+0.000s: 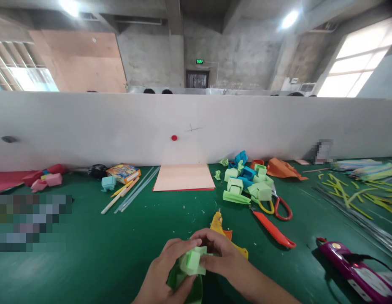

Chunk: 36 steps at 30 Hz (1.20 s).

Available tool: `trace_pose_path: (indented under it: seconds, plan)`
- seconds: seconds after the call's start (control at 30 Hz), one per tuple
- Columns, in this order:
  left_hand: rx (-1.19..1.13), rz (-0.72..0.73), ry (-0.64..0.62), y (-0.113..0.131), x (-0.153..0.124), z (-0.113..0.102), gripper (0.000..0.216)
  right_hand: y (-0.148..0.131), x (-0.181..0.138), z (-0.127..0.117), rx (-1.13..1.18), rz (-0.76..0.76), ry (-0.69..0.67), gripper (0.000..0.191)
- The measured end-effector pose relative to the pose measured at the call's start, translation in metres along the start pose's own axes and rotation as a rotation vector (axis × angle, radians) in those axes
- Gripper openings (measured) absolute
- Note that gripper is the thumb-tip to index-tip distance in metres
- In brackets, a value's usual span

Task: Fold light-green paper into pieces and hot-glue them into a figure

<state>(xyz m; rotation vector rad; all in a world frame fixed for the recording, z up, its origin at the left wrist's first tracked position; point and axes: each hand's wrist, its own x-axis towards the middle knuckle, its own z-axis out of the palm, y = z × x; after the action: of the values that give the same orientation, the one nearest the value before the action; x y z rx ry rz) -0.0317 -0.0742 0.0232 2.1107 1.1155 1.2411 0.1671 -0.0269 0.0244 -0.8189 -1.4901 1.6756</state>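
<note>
Both my hands meet low in the middle of the view over a green table [88, 257]. My left hand [166, 274] and my right hand [223, 257] pinch a small folded light-green paper piece [192, 259] between their fingers. Darker green paper [187, 289] hangs under it, beneath my left hand. A yellow glue gun [219, 226] lies just behind my hands.
A pile of green and blue folded paper pieces [246, 179] lies behind, with scissors [278, 207] and an orange utility knife [273, 230] beside it. Pink paper sheet [183, 177], glue sticks [135, 192], a colourful box [123, 172], a purple device [354, 270], green paper strips [357, 190]. A white partition [196, 126] closes the far edge.
</note>
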Motion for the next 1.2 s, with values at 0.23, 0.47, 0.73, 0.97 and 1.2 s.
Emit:
trace_pose_path:
  seconds: [0.23,0.47,0.73,0.97,1.2]
  plan:
    - [-0.028,-0.033,0.032,-0.007,-0.005,0.004,0.056,-0.004,-0.002,0.004,0.002,0.009,0.004,0.033]
    - [-0.072,-0.028,0.017,-0.013,-0.007,0.007,0.059,-0.007,-0.003,0.004,-0.017,0.007,0.004,0.033]
    - [-0.034,-0.007,-0.003,0.000,-0.004,0.003,0.056,0.001,-0.006,0.005,0.025,-0.043,0.023,0.033]
    - [-0.056,0.009,-0.014,0.002,-0.004,0.006,0.061,-0.003,-0.008,0.004,-0.019,-0.019,0.009,0.033]
    - [-0.079,-0.019,-0.039,0.004,-0.006,0.007,0.058,-0.006,-0.010,0.005,-0.049,-0.020,0.018,0.031]
